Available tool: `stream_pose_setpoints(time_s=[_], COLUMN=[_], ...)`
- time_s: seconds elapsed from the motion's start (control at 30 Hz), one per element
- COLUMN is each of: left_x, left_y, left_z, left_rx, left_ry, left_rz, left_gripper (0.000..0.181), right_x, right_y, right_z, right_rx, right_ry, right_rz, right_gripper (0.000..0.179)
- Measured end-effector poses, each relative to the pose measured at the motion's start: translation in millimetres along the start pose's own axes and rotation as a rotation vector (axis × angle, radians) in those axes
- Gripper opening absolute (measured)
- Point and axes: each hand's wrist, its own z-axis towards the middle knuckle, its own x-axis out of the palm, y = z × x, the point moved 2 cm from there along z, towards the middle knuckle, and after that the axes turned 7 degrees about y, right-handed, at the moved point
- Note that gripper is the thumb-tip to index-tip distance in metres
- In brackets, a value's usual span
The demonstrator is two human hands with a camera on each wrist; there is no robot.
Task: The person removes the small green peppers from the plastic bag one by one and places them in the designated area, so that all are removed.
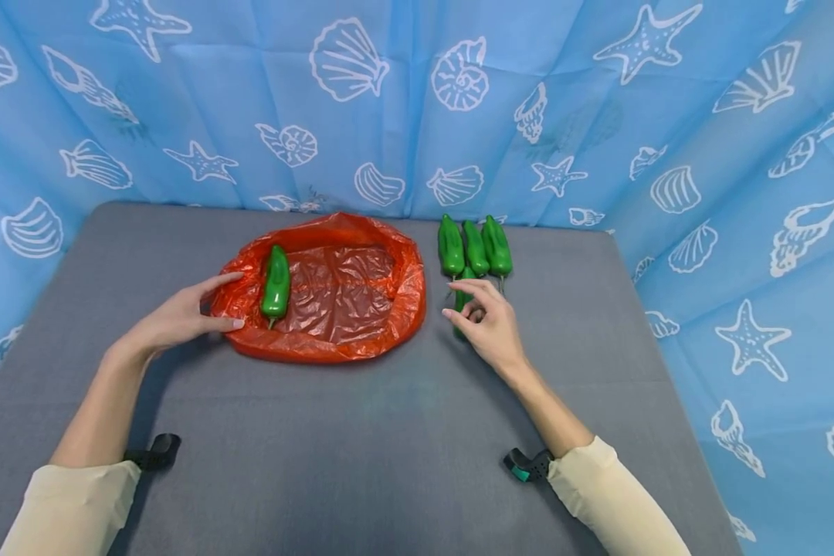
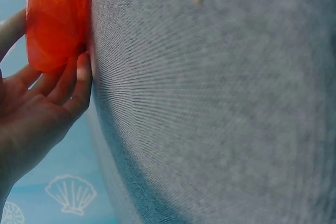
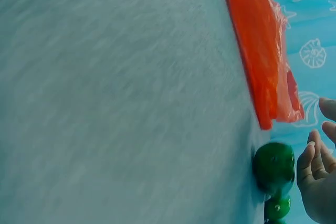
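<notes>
with twelve o'clock at the far side, the person's left hand (image 1: 174,315) rested at the nine o'clock edge of a red plastic bag (image 1: 320,352) — thumb and fingers spread, touching its wall. one green pepper (image 1: 276,284) lay inside the bag, toward nine o'clock. the right hand (image 1: 492,328) hovered near the bag's three o'clock, just over a second pepper (image 1: 461,300), its thumb and fingertips curved but apart. three more peppers (image 1: 476,249) lay side by side toward twelve o'clock from that hand — all on a grey tabletop (image 1: 333,448).
</notes>
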Motion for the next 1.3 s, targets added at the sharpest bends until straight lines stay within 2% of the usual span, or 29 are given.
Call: stream_pose_setpoints(time_s=[0.1,0.53,0.83,1.07,1.3], left_x=[0.4,0.4,0.4,0.6,0.6], left_y=[-0.1,0.6,4.2,4.3,3.3], left_z=[0.1,-0.7,1.8,2.8,1.2], left_rx=[0.001,0.006,0.01,0.006,0.006], left_ry=[0.01,-0.008,-0.007,-0.004,-0.008], left_rz=[-0.005,-0.018,-0.027,-0.034,-0.046], left_gripper=[0.094,0.091,0.092,0.093,0.092], right_x=[3,31,49,73,85], right_y=[11,32,47,16,21], right_z=[4.0,30.7,46.1,61.5,69.6], right_rx=[-0.012,-0.087,-0.081,-0.078,-0.062], right_ry=[0.007,0.04,0.081,0.111,0.158], right_rz=[0.007,0.108,0.148,0.141,0.142], right_gripper=[0.037,0.035,0.035,0.041,0.043])
